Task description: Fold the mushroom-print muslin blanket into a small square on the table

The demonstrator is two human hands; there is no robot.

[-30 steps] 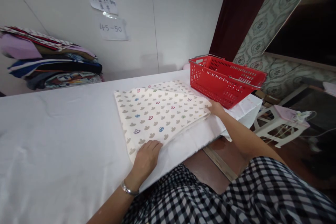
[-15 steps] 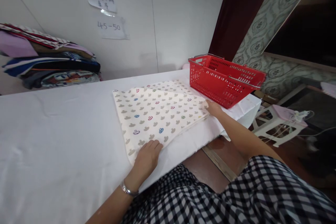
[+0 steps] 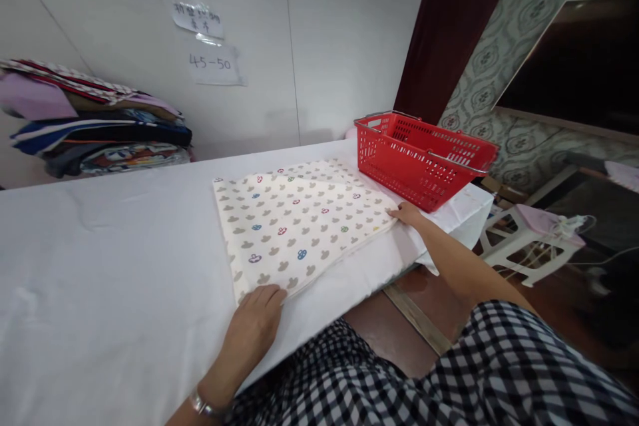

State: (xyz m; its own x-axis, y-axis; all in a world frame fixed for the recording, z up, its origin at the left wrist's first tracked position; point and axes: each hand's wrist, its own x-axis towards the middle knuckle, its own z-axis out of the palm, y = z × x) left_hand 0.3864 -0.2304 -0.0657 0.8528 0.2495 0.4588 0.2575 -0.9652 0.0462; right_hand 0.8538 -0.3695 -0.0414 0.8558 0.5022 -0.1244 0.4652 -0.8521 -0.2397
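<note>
A cream folded cloth [image 3: 294, 223] printed with small tan and coloured shapes lies flat on the white-covered table [image 3: 110, 259]. My left hand [image 3: 254, 326] rests palm down at the cloth's near left corner, fingertips on its edge. At the near right corner, close to the red basket, my right hand [image 3: 409, 214] touches the cloth's edge with fingers laid flat. Whether either hand pinches the fabric is not clear.
A red plastic basket [image 3: 422, 160] with metal handles stands at the table's far right end. A pile of folded fabrics [image 3: 94, 120] sits at the back left against the wall. Paper notes [image 3: 212, 46] hang on the wall. A white stool [image 3: 529, 236] stands right of the table.
My left hand slid left along the cloth's near edge to the corner. The raised fold in the cloth's far part has flattened. My right hand stays at the right corner.
</note>
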